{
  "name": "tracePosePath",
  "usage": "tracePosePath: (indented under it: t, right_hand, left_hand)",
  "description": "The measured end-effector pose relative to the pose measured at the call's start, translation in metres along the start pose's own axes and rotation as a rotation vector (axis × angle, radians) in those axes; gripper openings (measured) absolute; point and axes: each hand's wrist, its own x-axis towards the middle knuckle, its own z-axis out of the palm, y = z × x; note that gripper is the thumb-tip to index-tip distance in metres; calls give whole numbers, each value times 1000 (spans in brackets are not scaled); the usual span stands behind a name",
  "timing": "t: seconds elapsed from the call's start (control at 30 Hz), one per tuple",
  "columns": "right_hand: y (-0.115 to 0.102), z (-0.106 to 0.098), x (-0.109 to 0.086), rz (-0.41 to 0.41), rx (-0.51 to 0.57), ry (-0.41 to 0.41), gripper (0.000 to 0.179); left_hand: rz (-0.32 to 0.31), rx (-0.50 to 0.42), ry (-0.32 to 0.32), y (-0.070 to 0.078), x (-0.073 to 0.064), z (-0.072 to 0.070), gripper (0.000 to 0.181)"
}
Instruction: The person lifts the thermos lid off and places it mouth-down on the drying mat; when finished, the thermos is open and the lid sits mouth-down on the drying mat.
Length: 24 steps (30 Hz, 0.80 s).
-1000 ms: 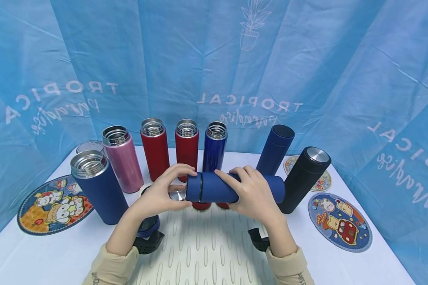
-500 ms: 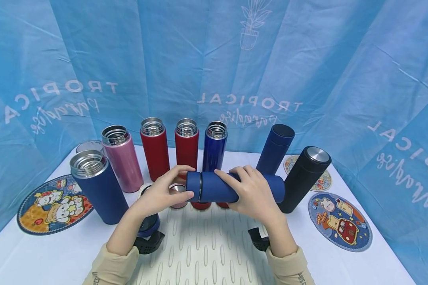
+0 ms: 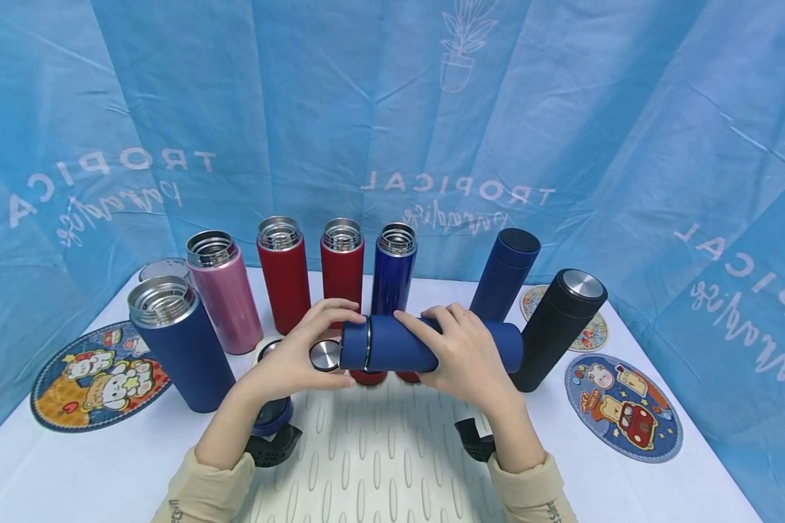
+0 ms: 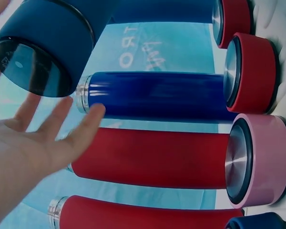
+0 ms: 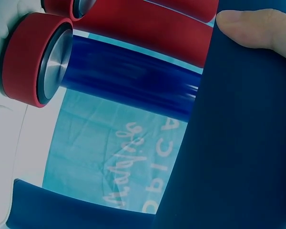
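A navy blue thermos bottle (image 3: 402, 345) lies level in the air, its lid (image 4: 43, 52) pointing left and showing a glossy black top. My right hand (image 3: 461, 352) grips the bottle's body, thumb (image 5: 250, 26) across the near side. Around the lid end, my left hand (image 3: 301, 345) has its fingers spread; the fingertips are at the lid's upper edge, and the thumb sits just below it. Beneath the hands stand a pink lid (image 4: 271, 162) and two red lids (image 4: 257, 71), with steel tops. A blue lid (image 3: 275, 415) is partly hidden by my left wrist.
Open bottles stand at the back: navy (image 3: 190, 356), pink (image 3: 229, 305), two red (image 3: 284, 283) and glossy blue (image 3: 394, 280). Capped navy (image 3: 504, 280) and black (image 3: 556, 334) bottles stand right. Cartoon mats (image 3: 101, 378) lie at both sides; a ridged cream mat (image 3: 386, 450) is in front.
The left thumb, on the lid half a second ago, has dropped below it, and the left fingers have spread and shifted over its top edge. The right hand and bottle stay in place.
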Motion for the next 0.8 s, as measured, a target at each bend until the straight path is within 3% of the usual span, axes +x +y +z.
tracePosePath:
  t: [0.1, 0.23, 0.67, 0.8]
  right_hand:
    - [0, -1, 0, 4, -1, -1, 88]
    - [0, -1, 0, 6, 2, -8, 88]
    - [-1, 1, 0, -5, -3, 3, 87]
    - [-1, 1, 1, -9, -13, 6, 88]
  left_hand:
    - [49, 7, -3, 1, 0, 1, 57]
    - [42, 0, 21, 2, 0, 2, 53]
    - [-188, -36, 56, 4, 2, 2, 51]
    - [-227, -23, 61, 3, 2, 2, 48]
